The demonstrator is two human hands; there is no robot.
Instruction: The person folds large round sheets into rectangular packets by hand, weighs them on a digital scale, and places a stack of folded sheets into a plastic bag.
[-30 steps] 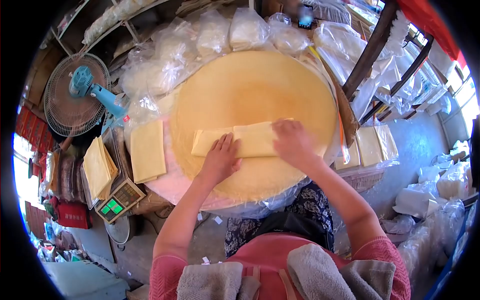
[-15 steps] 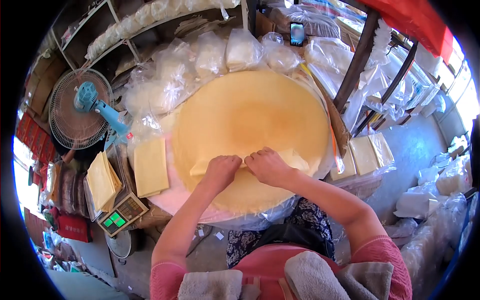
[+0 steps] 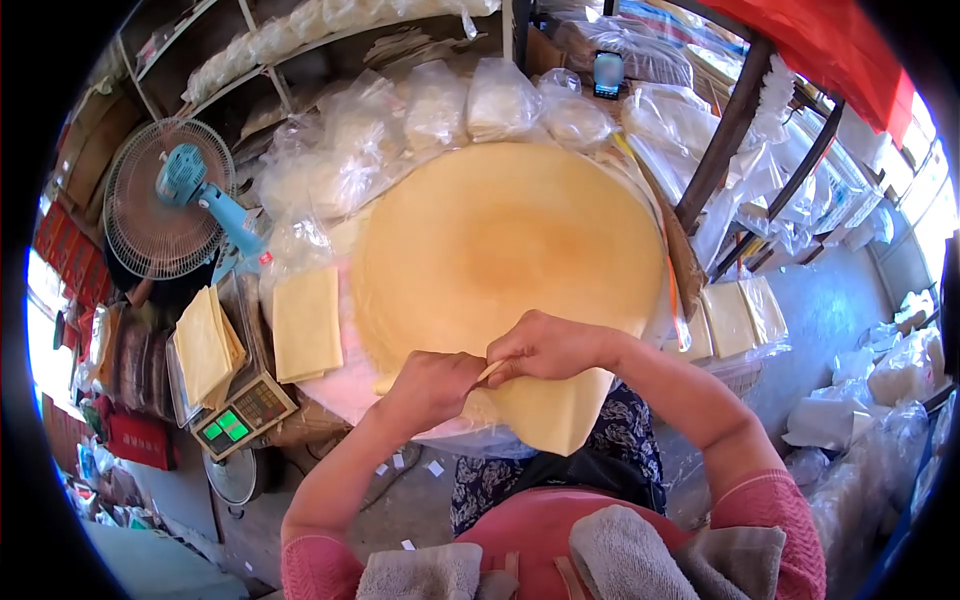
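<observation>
A wide stack of thin, round, tan pancake-like sheets [image 3: 500, 220] lies in front of me. My left hand [image 3: 440, 388] and my right hand [image 3: 545, 348] meet over its near edge. Both are closed, pinching a thin pancake sheet [image 3: 555, 412] between them. Part of that pale sheet hangs below my right hand, past the stack's near edge toward my lap. Left of the stack is a folded rectangular pile of sheets [image 3: 307, 325]. Another folded pile [image 3: 208, 345] rests on a digital scale [image 3: 243, 418] with a lit green display.
Plastic bags of folded sheets [image 3: 435, 105] line the back. A blue fan [image 3: 180, 190] stands at left, and a phone [image 3: 607, 74] is propped behind. Dark posts [image 3: 725, 140] rise at right, near more folded packs [image 3: 730, 318]. A pot [image 3: 232, 478] sits below the scale.
Both hands have come nearer to my body, drawing the sheet's edge with them. The sheet now hangs over the stack's near side. The view has shifted slightly.
</observation>
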